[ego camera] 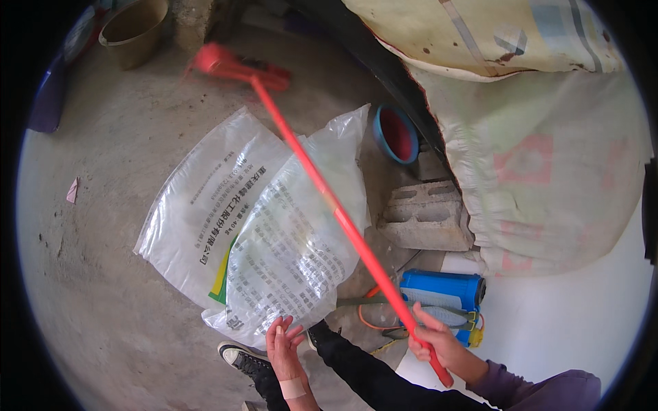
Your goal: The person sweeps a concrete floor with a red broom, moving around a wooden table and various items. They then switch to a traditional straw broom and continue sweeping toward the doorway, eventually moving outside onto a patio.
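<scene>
My right hand (434, 336) is closed around the lower end of a long red broom handle (362, 246). The handle slants up to the left, over the plastic sacks, to a red broom head (241, 69) blurred by motion. My left hand (285, 339), with a bandage strip at the wrist, holds nothing that I can see; its fingers are apart and slightly bent. It is at the lower edge of a translucent plastic sack (298, 246) bearing print; whether it touches is unclear. Under that sack lies another printed plastic sack (190, 205), partly covered.
To the right are a hollow concrete block (426, 218), a blue-rimmed bowl (396, 134) and a blue tank with straps (442, 287). Large stained woven sacking (540, 128) hangs over the upper right. A brown basin (133, 36) stands at upper left. My shoe (244, 357) is beside my left hand.
</scene>
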The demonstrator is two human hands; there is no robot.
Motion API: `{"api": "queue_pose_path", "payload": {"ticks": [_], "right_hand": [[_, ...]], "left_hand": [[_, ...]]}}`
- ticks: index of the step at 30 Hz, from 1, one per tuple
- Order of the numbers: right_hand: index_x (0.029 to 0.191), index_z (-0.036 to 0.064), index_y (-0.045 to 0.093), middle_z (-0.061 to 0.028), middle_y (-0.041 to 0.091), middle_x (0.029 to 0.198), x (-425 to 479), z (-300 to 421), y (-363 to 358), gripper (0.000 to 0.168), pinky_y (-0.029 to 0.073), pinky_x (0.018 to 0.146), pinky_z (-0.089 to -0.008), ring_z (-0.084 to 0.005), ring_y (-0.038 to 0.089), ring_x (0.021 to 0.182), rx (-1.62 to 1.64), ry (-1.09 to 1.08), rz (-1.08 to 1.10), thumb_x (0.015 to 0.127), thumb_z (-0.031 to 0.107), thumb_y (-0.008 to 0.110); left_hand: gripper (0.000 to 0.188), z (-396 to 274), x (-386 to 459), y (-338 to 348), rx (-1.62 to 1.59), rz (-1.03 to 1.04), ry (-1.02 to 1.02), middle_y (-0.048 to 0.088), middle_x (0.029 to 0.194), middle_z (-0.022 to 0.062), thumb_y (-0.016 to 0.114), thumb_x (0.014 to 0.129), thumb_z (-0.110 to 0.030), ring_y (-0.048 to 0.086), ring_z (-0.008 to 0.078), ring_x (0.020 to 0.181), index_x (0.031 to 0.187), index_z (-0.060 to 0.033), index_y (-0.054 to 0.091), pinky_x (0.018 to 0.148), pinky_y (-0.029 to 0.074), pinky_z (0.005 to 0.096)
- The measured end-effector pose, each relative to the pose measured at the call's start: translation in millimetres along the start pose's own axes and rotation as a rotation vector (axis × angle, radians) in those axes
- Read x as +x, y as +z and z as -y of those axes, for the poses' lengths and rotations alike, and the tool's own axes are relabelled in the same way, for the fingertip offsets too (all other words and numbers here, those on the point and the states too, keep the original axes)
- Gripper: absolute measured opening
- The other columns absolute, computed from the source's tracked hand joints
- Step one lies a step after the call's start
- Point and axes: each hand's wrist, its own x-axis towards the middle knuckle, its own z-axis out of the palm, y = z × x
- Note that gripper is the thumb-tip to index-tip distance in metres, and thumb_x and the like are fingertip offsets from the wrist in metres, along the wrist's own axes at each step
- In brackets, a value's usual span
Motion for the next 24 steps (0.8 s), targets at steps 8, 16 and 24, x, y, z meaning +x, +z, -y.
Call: {"api": "queue_pose_path", "payload": {"ticks": [8,16,24], "right_hand": [[0.112,0.026,0.041,-0.0001,0.041,0.056,164.3,123.1,-55.1,0.023,0.027,0.033,-0.0200,-0.0075,0.035,0.038,-0.100,-0.379,-0.098,0.091,0.033,0.047],[0.086,0.020,0.036,-0.0013,0.039,0.054,274.4,166.1,-25.2,0.023,0.032,0.034,-0.0249,-0.0096,0.036,0.037,0.102,-0.234,-0.124,0.091,0.042,0.044],[0.121,0.030,0.039,0.0012,0.038,0.054,105.4,35.5,-26.0,0.030,0.029,0.036,-0.0195,-0.0065,0.035,0.039,0.169,-0.119,0.005,0.092,0.032,0.045]], "left_hand": [[0.037,-2.4,-1.5,2.4,0.022,-0.032,-0.014,0.054,0.113,0.0156,0.050,0.089,-0.028,0.059,0.0173,0.085,0.117,-0.0033,0.046,0.072,0.047,0.0266],[0.037,3.6,-0.6,3.1,0.037,-0.023,-0.027,0.055,0.110,0.0135,0.049,0.090,-0.027,0.059,0.0162,0.083,0.118,-0.0039,0.045,0.069,0.047,0.0252],[0.041,2.0,3.2,7.6,0.060,-0.032,-0.023,0.055,0.111,0.0126,0.047,0.091,-0.031,0.059,0.0156,0.084,0.121,-0.0040,0.042,0.069,0.047,0.0250]]}}
